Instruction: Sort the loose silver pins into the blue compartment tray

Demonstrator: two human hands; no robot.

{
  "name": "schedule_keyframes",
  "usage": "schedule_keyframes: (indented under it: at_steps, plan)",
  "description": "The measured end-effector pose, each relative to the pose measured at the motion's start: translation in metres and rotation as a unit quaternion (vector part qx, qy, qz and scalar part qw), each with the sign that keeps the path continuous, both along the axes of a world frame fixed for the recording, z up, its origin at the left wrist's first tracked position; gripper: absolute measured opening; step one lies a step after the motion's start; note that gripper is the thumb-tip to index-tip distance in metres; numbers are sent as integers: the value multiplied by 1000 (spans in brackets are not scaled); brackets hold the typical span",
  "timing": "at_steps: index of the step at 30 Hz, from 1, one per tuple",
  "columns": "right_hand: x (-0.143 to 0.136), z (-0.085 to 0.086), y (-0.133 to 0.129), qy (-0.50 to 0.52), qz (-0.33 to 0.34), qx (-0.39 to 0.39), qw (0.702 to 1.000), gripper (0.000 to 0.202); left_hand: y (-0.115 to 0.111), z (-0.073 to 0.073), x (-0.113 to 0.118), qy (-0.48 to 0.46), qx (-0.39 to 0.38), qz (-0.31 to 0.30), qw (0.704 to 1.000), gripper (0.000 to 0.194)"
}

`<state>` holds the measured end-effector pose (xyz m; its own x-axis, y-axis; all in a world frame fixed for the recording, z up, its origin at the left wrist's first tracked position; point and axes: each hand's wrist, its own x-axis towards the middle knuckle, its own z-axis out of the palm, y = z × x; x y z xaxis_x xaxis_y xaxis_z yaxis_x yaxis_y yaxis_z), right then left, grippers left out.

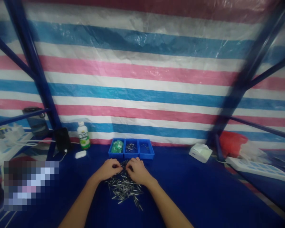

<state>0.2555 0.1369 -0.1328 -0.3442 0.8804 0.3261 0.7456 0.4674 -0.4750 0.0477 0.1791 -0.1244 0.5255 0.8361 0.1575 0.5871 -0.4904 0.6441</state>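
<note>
A loose pile of thin metal pins (124,187) lies on the blue table. My left hand (110,169) is at the upper left of the pile, its fingers curled together; what they hold is too small to name. Facing it, my right hand (136,170) rests at the pile's upper right with thumb and fingers bent closed, their tips among the pins. Just beyond both hands stand three joined blue bins: the left bin (112,155) holds green packets, the middle bin (131,155) some dark metal pieces, the right bin (146,156) a few pins.
At the back left are a white-and-green bottle (84,136), a white case (80,154) and a black device (62,140) with a cable. A tissue pack (200,152), a red bag (232,143) and a power strip (260,169) lie right. A striped sheet (142,101) hangs behind.
</note>
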Motion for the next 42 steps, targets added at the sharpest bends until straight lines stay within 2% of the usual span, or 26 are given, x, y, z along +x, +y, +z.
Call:
schedule_keyframes:
  at_steps: [4, 8, 14, 21, 24, 27, 31, 33, 34, 36, 39, 42]
  plan:
    - [-2, 0, 3, 61, -37, 14, 997, 12, -1, 4, 2, -16, 6, -11, 1000, 25]
    - [-3, 0, 5, 113, -62, -7, 992, 13, -1, 6, 4, -35, 6, -14, 999, 25]
    - [-2, 1, 5, 170, -41, -53, 983, 18, -3, 6, 7, -60, -23, -16, 998, 26]
    - [-5, 1, 10, 255, -27, -41, 966, 24, -4, 9, 7, -82, -9, -14, 996, 37]
    - [-2, 3, 15, 349, -22, -61, 935, 38, -2, 10, 6, -106, -2, 27, 994, 49]
    - [4, 3, 20, 455, -30, -107, 884, 44, 1, 9, 4, -137, 6, 77, 988, 55]
    - [13, 1, 26, 581, -77, -177, 791, 41, 5, 6, -1, -118, 25, 103, 987, 50]
    - [16, 0, 29, 600, -97, -196, 770, 48, 7, 3, -3, -90, 14, 93, 991, 45]
    - [17, -1, 30, 593, -103, -197, 774, 50, 7, 2, -4, -76, 7, 83, 994, 41]
    - [18, -2, 32, 556, -110, -181, 804, 46, 8, -1, -6, -53, -2, 60, 997, 34]
    - [15, -4, 28, 446, -108, -118, 881, 32, 6, -3, -5, -17, -3, 26, 1000, 24]
    - [7, -5, 16, 258, -82, -37, 962, 17, 4, -5, -2, 5, 1, 4, 1000, 16]
